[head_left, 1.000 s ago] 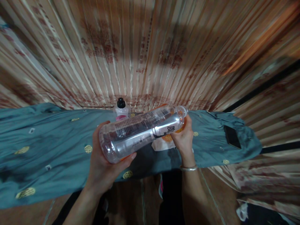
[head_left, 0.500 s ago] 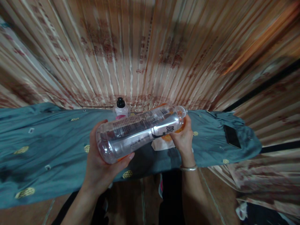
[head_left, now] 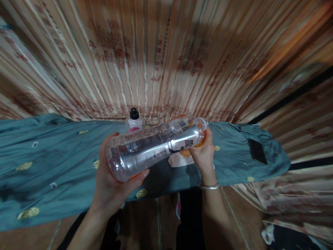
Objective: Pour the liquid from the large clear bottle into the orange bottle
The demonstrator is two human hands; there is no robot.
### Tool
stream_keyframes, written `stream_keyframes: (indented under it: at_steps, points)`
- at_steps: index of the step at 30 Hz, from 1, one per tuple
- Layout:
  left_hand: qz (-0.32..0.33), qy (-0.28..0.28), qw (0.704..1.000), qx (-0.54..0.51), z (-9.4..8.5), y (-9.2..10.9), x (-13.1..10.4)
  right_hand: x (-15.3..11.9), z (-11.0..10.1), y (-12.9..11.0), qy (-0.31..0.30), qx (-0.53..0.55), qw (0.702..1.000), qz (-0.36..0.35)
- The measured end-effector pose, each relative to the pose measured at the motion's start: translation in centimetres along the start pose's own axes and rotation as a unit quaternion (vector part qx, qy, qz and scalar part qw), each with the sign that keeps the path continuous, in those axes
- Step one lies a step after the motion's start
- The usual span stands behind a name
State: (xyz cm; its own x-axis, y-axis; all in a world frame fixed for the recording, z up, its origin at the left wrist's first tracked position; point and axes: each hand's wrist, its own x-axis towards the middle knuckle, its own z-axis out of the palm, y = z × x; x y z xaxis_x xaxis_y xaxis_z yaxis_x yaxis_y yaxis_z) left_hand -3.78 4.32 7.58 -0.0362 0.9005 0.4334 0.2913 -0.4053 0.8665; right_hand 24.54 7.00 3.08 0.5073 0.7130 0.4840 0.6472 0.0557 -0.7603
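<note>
A large clear plastic bottle (head_left: 156, 147) with a printed label is held tilted above the cloth, its neck to the right and slightly up. My left hand (head_left: 111, 177) is wrapped round its base end, the thumb along the lower side. At the neck end, my right hand (head_left: 204, 151) grips the bottle from below and behind, its fingers partly hidden. Something orange shows behind the bottle near that hand. A white cloth or paper (head_left: 179, 160) lies under the bottle, close to my right wrist. Behind the bottle stands a smaller bottle (head_left: 134, 124) with a black cap and pink band.
A green cloth (head_left: 65, 156) with yellow pineapple prints covers the long surface. A black phone (head_left: 257, 151) lies at its right. A pleated curtain (head_left: 156, 62) hangs behind. Dark fabric (head_left: 293, 238) sits at the lower right, on or near the tiled floor.
</note>
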Motion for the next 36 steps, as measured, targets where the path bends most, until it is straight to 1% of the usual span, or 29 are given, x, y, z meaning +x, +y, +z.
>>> stream_keyframes:
  at_steps: [5,9,13,17,21,24,27,29,31,32,34,36]
  points:
    - [0.001,-0.007,1.000,0.014,0.0,0.0,0.1,0.0,0.0,0.1,0.001,-0.004,1.000,-0.004]
    - [-0.002,0.011,1.000,-0.005,0.1,0.1,0.1,0.0,0.1,0.3,0.005,-0.008,1.000,-0.017]
    - [0.010,-0.008,1.000,0.010,0.0,0.0,0.1,0.0,0.1,0.3,0.003,-0.011,1.000,-0.011]
    - [0.014,0.014,1.000,0.012,0.0,0.2,0.1,0.0,0.1,0.2,0.003,-0.007,1.000,-0.008]
    - [0.015,0.012,1.000,0.023,0.1,0.3,0.1,0.0,0.1,0.1,0.003,-0.007,1.000,-0.012]
    - [0.027,0.007,0.999,0.027,-0.2,0.1,0.2,-0.1,0.1,0.1,0.002,-0.007,1.000,-0.004]
    - [0.041,-0.014,0.999,0.033,-0.4,-0.1,0.3,0.0,0.1,0.0,0.001,-0.003,1.000,-0.003]
    - [0.061,-0.017,0.997,0.041,-0.3,-0.3,0.3,0.0,0.0,0.0,0.000,-0.001,1.000,-0.004]
    - [0.083,0.000,0.996,0.038,0.0,-0.4,0.3,0.0,0.0,-0.1,0.001,-0.001,1.000,-0.004]
    - [0.090,0.020,0.995,0.027,0.2,-0.5,0.2,0.0,0.0,-0.1,0.001,-0.001,1.000,-0.003]
    - [0.093,0.050,0.994,0.004,0.7,-0.6,0.1,0.0,0.0,-0.2,-0.001,0.000,1.000,0.003]
    - [0.086,0.059,0.994,-0.010,0.9,-0.6,0.0,0.0,0.0,-0.2,-0.006,0.002,1.000,0.007]
